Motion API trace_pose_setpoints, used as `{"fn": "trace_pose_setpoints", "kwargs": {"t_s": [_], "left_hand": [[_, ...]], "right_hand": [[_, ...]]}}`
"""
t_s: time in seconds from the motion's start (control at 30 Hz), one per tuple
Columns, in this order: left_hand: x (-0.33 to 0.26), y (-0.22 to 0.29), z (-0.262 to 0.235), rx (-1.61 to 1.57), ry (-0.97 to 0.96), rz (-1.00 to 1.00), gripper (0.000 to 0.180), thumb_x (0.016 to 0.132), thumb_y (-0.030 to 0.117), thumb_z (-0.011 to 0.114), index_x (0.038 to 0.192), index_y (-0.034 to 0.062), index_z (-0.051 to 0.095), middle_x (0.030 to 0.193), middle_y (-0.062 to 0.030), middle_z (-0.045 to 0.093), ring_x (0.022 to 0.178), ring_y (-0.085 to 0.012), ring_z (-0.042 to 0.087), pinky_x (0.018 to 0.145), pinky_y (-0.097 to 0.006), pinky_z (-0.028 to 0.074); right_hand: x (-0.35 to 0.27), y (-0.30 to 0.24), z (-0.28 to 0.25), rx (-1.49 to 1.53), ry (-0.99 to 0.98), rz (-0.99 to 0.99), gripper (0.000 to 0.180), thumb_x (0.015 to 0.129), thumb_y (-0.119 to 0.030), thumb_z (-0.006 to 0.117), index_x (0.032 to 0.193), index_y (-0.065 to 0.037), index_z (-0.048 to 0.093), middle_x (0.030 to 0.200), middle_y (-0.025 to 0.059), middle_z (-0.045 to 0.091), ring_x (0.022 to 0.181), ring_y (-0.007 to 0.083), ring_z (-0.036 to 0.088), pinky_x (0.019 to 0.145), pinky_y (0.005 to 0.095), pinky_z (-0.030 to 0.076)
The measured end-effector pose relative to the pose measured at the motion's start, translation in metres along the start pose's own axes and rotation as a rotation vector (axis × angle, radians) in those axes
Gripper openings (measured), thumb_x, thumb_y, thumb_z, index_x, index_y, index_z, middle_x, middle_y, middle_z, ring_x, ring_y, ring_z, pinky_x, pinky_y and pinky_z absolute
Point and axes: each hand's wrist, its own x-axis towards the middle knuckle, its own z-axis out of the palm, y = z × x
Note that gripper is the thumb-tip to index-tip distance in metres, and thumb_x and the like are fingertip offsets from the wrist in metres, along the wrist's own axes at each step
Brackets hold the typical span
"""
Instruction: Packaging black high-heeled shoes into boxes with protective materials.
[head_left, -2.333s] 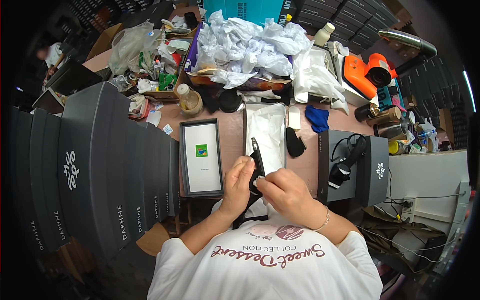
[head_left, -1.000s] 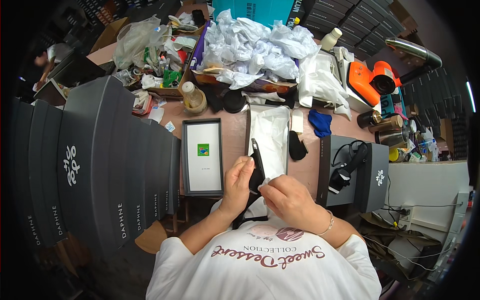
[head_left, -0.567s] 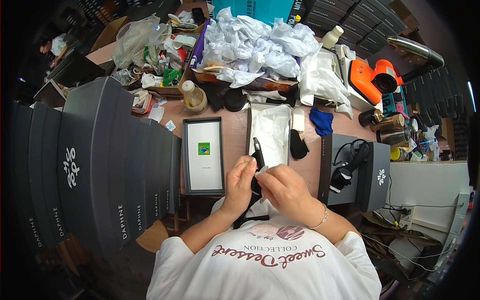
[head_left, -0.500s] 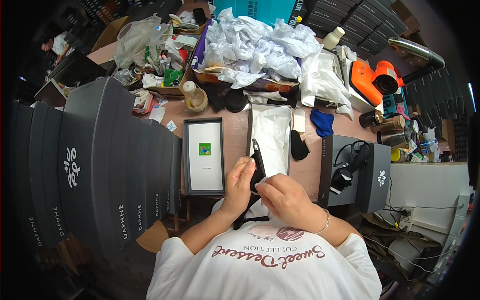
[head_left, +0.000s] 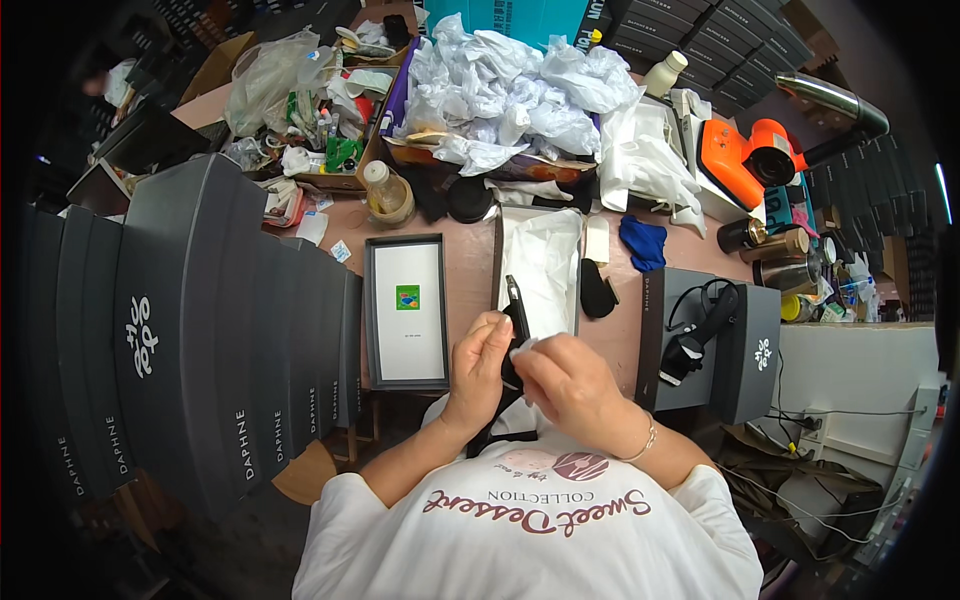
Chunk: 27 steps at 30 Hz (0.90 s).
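One slim, glossy black article (head_left: 517, 312) is clamped in the left hand (head_left: 477, 372), apparently for steadiness; one small, white, cloth-like wad (head_left: 523, 345) is pinched against it by the right hand (head_left: 572, 382).

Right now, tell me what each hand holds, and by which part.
Left hand: a black item, perhaps a shoe, gripped short of its slim far end. Right hand: a white scrap, pinched; which part, I can't tell.

The pink table (head_left: 468, 275) in front of us, mid-frame, bears a grey tray (head_left: 408, 364) left of centre, a paper-lined box (head_left: 498, 245) at the centre, a blue cloth (head_left: 642, 243) right of that, and a purple-sided bin (head_left: 396, 104) at upper centre.
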Motion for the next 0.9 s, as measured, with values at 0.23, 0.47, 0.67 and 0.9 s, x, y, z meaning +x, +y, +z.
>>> {"fn": "trace_pose_setpoints", "kwargs": {"t_s": [0.23, 0.47, 0.67, 0.9], "left_hand": [[0.001, 0.004, 0.0, -0.036, 0.005, -0.013, 0.033, 0.101, 0.019, 0.047, 0.081, -0.0062, 0.052, 0.087, -0.0036, 0.051, 0.076, -0.0093, 0.042, 0.07, -0.023, 0.036], [0.001, 0.006, -0.001, -0.028, -0.013, 0.003, 0.034, 0.101, 0.02, 0.046, 0.08, -0.0057, 0.052, 0.087, -0.0041, 0.051, 0.077, -0.0091, 0.042, 0.07, -0.023, 0.036], [0.0, 0.005, -0.001, -0.032, -0.011, -0.016, 0.034, 0.101, 0.02, 0.045, 0.08, -0.0061, 0.053, 0.088, -0.0043, 0.051, 0.077, -0.0092, 0.042, 0.07, -0.023, 0.036], [0.0, 0.005, 0.0, -0.019, 0.015, -0.002, 0.033, 0.101, 0.019, 0.046, 0.08, -0.0064, 0.053, 0.087, -0.0038, 0.052, 0.074, -0.0093, 0.042, 0.067, -0.023, 0.036]], "right_hand": [[-0.005, 0.005, -0.011, 0.097, 0.096, 0.043, 0.023, 0.073, 0.002, 0.07, 0.094, -0.003, 0.064, 0.08, 0.0086, 0.058, 0.067, 0.0219, 0.059, 0.059, 0.0312, 0.048], [0.004, -0.001, -0.004, 0.054, 0.107, 0.038, 0.025, 0.076, 0.0, 0.07, 0.099, -0.003, 0.063, 0.083, 0.0091, 0.057, 0.073, 0.0237, 0.059, 0.063, 0.0324, 0.049], [-0.002, 0.006, 0.001, 0.001, 0.079, 0.003, 0.027, 0.074, -0.001, 0.071, 0.1, -0.003, 0.063, 0.084, 0.0086, 0.057, 0.075, 0.0242, 0.059, 0.063, 0.0333, 0.049], [-0.008, -0.001, 0.004, 0.041, 0.074, -0.059, 0.029, 0.068, 0.002, 0.072, 0.096, -0.002, 0.063, 0.082, 0.008, 0.057, 0.071, 0.0239, 0.059, 0.06, 0.0337, 0.049]]}}
